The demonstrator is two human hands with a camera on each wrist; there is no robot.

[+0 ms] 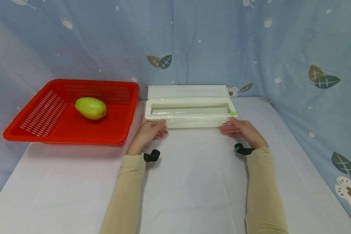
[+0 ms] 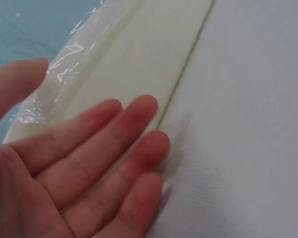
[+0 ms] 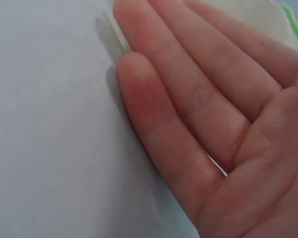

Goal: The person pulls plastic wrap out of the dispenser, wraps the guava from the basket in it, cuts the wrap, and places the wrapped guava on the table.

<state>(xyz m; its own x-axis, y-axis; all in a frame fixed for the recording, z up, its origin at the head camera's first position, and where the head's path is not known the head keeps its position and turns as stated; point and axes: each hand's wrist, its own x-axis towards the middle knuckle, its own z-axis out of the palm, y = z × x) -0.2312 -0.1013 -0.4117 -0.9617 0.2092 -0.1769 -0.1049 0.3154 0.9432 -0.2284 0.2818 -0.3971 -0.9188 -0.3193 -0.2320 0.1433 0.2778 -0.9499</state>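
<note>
A white cling film dispenser box (image 1: 147,110) stands against the back cloth with its lid (image 1: 187,92) raised. Inside lies a roll of film (image 1: 190,111); clear cling film (image 2: 72,54) hangs over the front wall. At the front left corner is my left hand (image 1: 148,132), its fingers (image 2: 102,153) straight along the box's lower edge and its thumb apart from them. My right hand (image 1: 245,131) is at the front right corner, fingers (image 3: 188,94) extended beside the box; its thumb is out of the right wrist view. A small green piece (image 1: 233,113) marks the box's right end.
To the left stands a red plastic basket (image 1: 55,138) with a yellow-green oval fruit (image 1: 90,108) in it. A white cloth covers the table (image 1: 190,182). Behind hangs a blue leaf-print curtain (image 1: 199,45).
</note>
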